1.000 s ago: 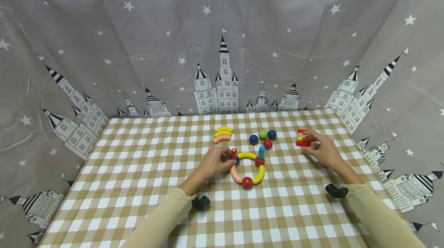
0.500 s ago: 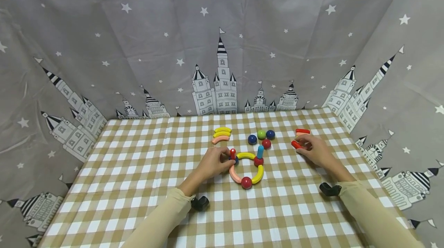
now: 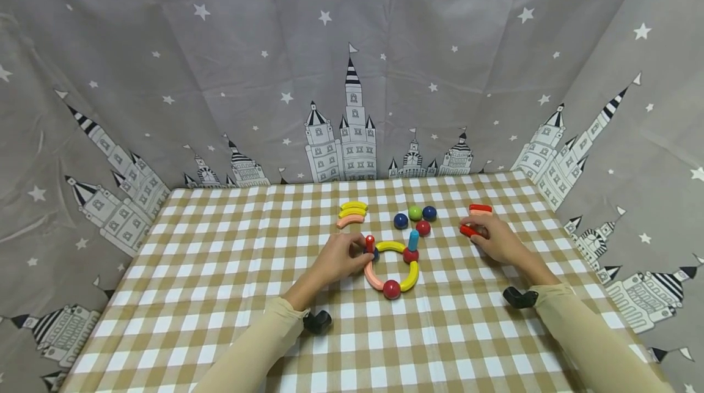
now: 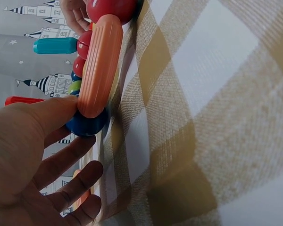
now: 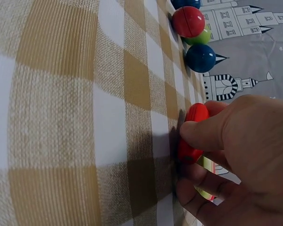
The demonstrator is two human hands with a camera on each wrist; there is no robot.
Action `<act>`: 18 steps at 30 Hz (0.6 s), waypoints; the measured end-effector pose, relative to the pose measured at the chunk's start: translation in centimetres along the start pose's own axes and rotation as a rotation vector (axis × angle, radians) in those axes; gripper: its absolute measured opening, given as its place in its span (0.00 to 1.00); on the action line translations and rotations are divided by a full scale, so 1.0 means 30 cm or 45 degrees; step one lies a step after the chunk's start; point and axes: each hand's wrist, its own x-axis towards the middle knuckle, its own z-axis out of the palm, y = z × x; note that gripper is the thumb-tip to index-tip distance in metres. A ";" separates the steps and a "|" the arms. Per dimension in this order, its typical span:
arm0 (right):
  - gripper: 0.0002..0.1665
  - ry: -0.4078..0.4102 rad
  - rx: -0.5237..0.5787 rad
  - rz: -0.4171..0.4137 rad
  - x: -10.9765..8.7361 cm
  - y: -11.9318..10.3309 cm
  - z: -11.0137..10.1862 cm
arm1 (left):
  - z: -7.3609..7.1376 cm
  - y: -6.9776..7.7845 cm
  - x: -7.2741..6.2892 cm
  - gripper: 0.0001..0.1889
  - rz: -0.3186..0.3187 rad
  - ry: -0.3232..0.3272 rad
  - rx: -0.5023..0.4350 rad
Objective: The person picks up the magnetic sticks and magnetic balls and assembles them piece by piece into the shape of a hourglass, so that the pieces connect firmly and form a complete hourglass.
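Observation:
In the head view, a ring of curved rods and balls lies mid-table: yellow curved rods (image 3: pixel 392 246), a salmon curved rod (image 4: pixel 101 66), a front red ball (image 3: pixel 392 290) and a back-right red ball (image 3: pixel 410 255). From that back-right ball a light blue rod (image 3: pixel 414 240) stands upright. My left hand (image 3: pixel 341 255) pinches the ring's blue ball (image 4: pixel 87 125), which carries an upright red rod (image 3: pixel 370 243). Over at the right, my right hand (image 3: pixel 495 240) pinches a loose red rod (image 5: pixel 192 134) between thumb and fingers, low at the cloth.
Loose blue, green and red balls (image 3: pixel 423 228) cluster behind the ring. Yellow and salmon curved rods (image 3: pixel 352 220) lie at the back, left of them. More straight rods (image 3: pixel 480 207) sit beyond my right hand, partly hidden. A checked cloth (image 3: pixel 209 295) covers the table; a grey curtain hangs behind.
My right hand has drawn a red rod away from the group of straight rods, slightly left and toward me. The left hand keeps its hold on the blue ball.

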 end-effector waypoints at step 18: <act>0.21 0.047 0.250 -0.060 -0.031 -0.100 -0.019 | -0.002 0.003 -0.002 0.06 0.011 0.014 0.005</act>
